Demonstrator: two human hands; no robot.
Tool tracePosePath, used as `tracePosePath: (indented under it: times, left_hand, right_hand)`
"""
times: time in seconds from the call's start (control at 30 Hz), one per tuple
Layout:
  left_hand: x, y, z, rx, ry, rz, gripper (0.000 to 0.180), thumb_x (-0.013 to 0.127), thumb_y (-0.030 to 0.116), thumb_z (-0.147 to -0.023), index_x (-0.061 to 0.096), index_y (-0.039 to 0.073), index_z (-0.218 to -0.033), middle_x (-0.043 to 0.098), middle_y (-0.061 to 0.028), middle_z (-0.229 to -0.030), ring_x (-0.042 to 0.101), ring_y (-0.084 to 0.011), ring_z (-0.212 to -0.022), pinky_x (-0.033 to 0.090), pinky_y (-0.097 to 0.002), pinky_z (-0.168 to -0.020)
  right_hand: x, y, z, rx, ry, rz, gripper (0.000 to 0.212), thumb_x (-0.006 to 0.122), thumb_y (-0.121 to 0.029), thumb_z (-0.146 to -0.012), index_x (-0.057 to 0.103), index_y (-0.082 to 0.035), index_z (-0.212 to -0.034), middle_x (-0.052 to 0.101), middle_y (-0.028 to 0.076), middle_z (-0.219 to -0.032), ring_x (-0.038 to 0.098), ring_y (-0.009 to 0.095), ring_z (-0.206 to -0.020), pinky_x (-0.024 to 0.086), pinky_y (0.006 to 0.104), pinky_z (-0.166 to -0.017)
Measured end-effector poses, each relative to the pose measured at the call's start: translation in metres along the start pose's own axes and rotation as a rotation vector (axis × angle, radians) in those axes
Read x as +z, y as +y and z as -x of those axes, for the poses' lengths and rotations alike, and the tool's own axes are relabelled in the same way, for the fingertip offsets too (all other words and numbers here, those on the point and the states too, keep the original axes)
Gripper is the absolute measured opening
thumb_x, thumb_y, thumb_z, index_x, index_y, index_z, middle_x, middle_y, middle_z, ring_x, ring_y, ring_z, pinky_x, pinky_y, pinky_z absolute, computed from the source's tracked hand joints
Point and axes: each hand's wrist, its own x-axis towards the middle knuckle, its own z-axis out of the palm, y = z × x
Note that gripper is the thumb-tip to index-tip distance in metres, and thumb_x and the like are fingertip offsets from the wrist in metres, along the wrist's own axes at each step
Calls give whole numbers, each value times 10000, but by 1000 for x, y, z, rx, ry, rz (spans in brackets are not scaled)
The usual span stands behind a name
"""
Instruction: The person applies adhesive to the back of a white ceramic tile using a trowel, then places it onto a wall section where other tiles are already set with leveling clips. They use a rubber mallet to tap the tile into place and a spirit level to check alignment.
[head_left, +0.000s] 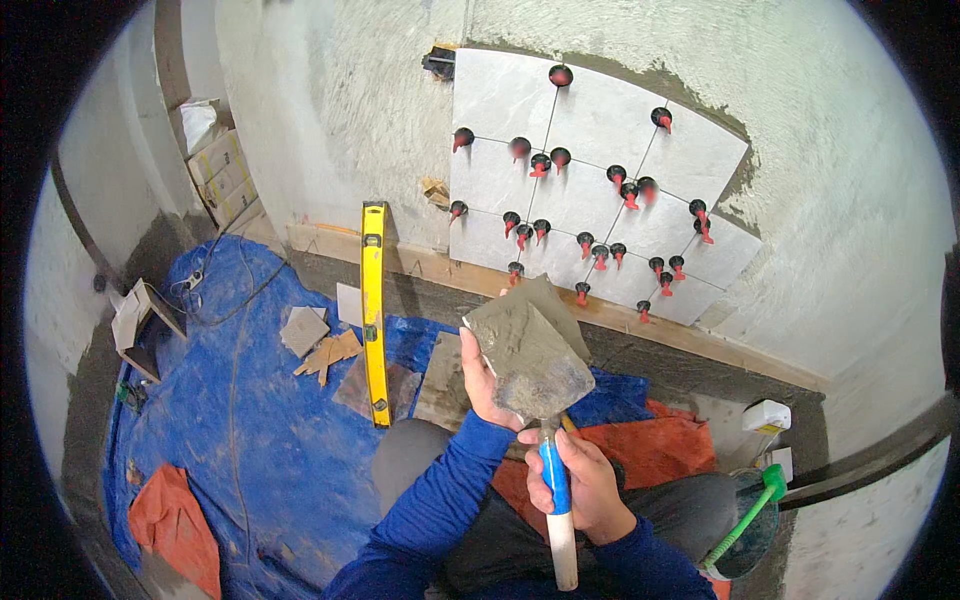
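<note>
My left hand (pixel 484 382) is closed on the left edge of a small tile (pixel 515 325), whose upward face is coated with grey mortar. In my right hand (pixel 590 485) is a trowel, its blue and white handle (pixel 557 500) gripped by wrapped fingers. The mortar-smeared trowel blade (pixel 545 388) lies against the lower part of the tile; where blade ends and mortar begins is hard to make out. Ahead on the wall, large pale tiles (pixel 497 90) sit in rows, with several black and red levelling clips (pixel 630 194) at their joints.
A yellow spirit level (pixel 373 310) leans upright against the wall, left of my hands. Blue tarpaulin (pixel 290 430) covers the floor, with tile offcuts (pixel 303 330) and cardboard scraps (pixel 332 352). A bucket (pixel 750 535) with a green-handled tool (pixel 745 515) stands at right. Boxes (pixel 222 175) are stacked far left.
</note>
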Motion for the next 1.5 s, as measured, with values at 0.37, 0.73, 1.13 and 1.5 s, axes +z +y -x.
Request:
tracePosePath:
  times: [0.37, 0.73, 1.13, 1.5]
  left_hand:
    - [-16, 64, -4, 1, 140, -20, 712, 406, 666, -1024, 506, 160, -1516, 536, -127, -1536, 529, -369, -1374, 406, -590, -1144]
    - [2, 136, 28, 270, 7, -15, 673, 448, 598, -1027, 532, 116, -1489, 548, -140, -1524, 500, -375, -1413, 353, -601, -1192]
    - [14, 126, 41, 208, 166, -88, 867, 473, 810, -929, 533, 146, -1482, 560, -114, -1500, 530, -376, -1353, 389, -585, -1153]
    - [10, 85, 26, 60, 65, 27, 846, 469, 788, -945, 507, 159, -1511, 533, -135, -1528, 505, -384, -1388, 376, -617, -1155]
  right_hand:
    - [-5, -37, 5, -740, 112, 380, 452, 470, -352, -1108, 535, 77, -1236, 607, 139, -870, 600, 213, -564, 495, 323, -474]
    - [-285, 169, -149, -307, 612, 1494, 483, 498, -441, -1080, 656, -5, -1214, 727, 195, -998, 693, 353, -835, 530, 448, -750]
    - [-82, -36, -91, -520, 198, 831, 331, 654, -147, -1019, 531, -63, -1315, 611, 27, -1163, 580, 104, -865, 507, 272, -724]
    - [37, -125, -67, -1124, 240, 2351, 350, 710, -198, -892, 671, -112, -1229, 617, 81, -935, 642, 282, -892, 509, 419, -779]
